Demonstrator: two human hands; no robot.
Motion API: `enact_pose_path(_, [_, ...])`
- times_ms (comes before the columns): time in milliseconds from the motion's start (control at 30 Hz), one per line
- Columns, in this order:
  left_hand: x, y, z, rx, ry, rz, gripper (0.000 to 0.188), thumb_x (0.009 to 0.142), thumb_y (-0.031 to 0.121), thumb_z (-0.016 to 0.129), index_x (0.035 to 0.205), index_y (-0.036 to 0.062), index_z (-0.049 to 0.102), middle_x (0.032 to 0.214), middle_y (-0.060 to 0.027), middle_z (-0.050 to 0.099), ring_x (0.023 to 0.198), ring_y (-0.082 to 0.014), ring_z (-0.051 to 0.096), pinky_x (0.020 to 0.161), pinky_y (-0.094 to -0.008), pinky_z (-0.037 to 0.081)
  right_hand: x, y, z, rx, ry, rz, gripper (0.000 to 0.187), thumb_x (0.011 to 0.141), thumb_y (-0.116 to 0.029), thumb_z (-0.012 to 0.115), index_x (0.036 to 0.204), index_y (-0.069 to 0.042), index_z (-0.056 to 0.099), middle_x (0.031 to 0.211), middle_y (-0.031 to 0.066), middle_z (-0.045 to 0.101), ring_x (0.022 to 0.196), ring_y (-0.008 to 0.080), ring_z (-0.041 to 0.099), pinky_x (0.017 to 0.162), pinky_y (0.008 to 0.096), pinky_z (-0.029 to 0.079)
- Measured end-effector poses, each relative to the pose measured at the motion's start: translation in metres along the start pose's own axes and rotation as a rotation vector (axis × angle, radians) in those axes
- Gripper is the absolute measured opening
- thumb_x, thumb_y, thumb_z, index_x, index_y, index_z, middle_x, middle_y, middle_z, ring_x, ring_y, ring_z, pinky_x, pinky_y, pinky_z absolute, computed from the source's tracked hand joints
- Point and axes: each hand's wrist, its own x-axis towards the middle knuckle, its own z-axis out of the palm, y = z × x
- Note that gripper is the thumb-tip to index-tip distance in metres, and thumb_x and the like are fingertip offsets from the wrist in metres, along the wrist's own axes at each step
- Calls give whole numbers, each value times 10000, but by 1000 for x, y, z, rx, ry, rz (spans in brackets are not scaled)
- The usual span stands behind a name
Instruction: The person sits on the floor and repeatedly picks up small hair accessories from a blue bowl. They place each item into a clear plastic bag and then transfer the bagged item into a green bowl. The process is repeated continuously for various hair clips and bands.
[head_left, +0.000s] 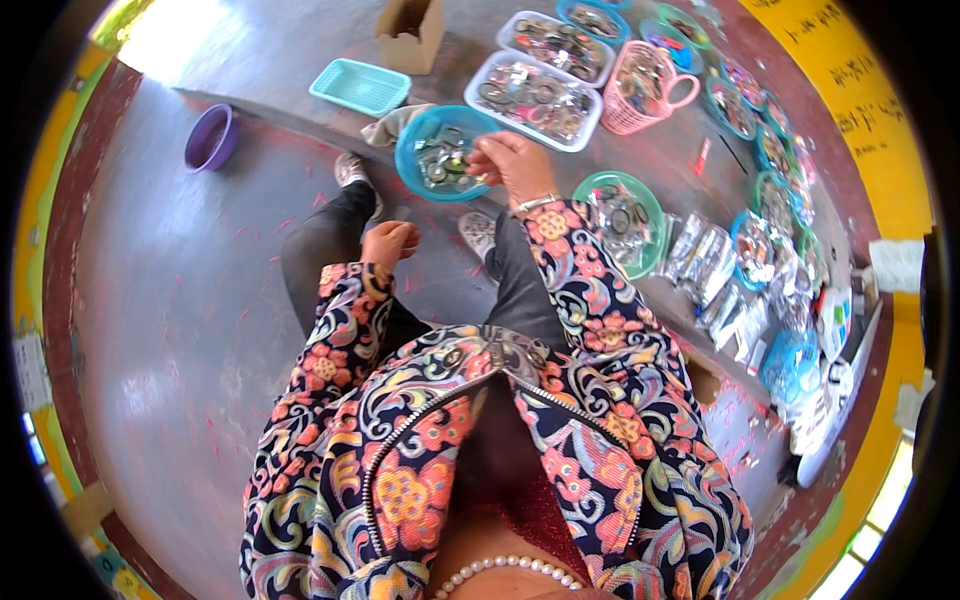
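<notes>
- Right hand [517, 166] hangs at the right side of a blue basin [406, 160], palm down, fingers bent and tips drawn close together; whether they pinch something small cannot be told.
- Just left of those fingertips, small clear-wrapped packets [438, 165] lie inside the basin.
- Left hand [390, 243] is well apart, below and left of the right one, its fingers curled inward; whether it holds anything cannot be told.
- A thin bracelet [534, 203] circles the right wrist.
- Just beyond the right hand is a white rectangular basket [574, 146] full of bagged small items, with a second white basket [507, 30] behind it.
- To the right of that hand, a pink handled basket [630, 125] stands farther off and a green basin [656, 218] nearer, both filled.
- Past the green basin lie silvery packs [690, 245].
- Up and left of the right hand, beyond the blue basin, are a turquoise rectangular basket [360, 87] and a cardboard box [412, 50].
- Far left of both hands, a purple basin [194, 150] rests on the grey floor [200, 300].
</notes>
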Motion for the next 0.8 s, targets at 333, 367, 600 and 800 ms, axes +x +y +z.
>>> enact_pose_path(333, [67, 31, 16, 529, 143, 369, 232, 770, 168, 539, 880, -23, 611, 618, -54, 565, 561, -118, 548, 501, -223, 423, 2, -4, -20, 175, 256, -22, 164, 816, -153, 514, 856, -3, 567, 680, 81, 605, 510, 122, 573, 409, 195, 375])
enact_pose_path(367, [77, 36, 22, 550, 142, 385, 235, 762, 169, 545, 881, -21, 614, 602, -52, 559, 552, -119, 546, 495, -223, 421, -1, -7, -20, 155, 281, -38, 164, 815, -151, 514, 851, -1, 569, 675, 80, 604, 506, 121, 571, 410, 194, 373])
enact_pose_path(600, [196, -21, 12, 551, 80, 206, 161, 722, 123, 549, 833, 11, 584, 637, -84, 556, 530, -158, 547, 462, -285, 419, -2, -15, -3, 66, 227, -95, 159, 827, -136, 500, 837, 2, 579, 664, 71, 601, 496, 109, 565, 416, 182, 366])
enact_pose_path(800, [264, -74, 11, 368, 30, 159, 193, 723, 130, 536, 909, 95, 499, 731, -117, 506, 669, -264, 529, 577, -343, 414, -11, -26, 12, -7, 211, -53, 165, 833, -155, 506, 864, -9, 577, 686, 55, 597, 530, 96, 554, 449, 180, 368])
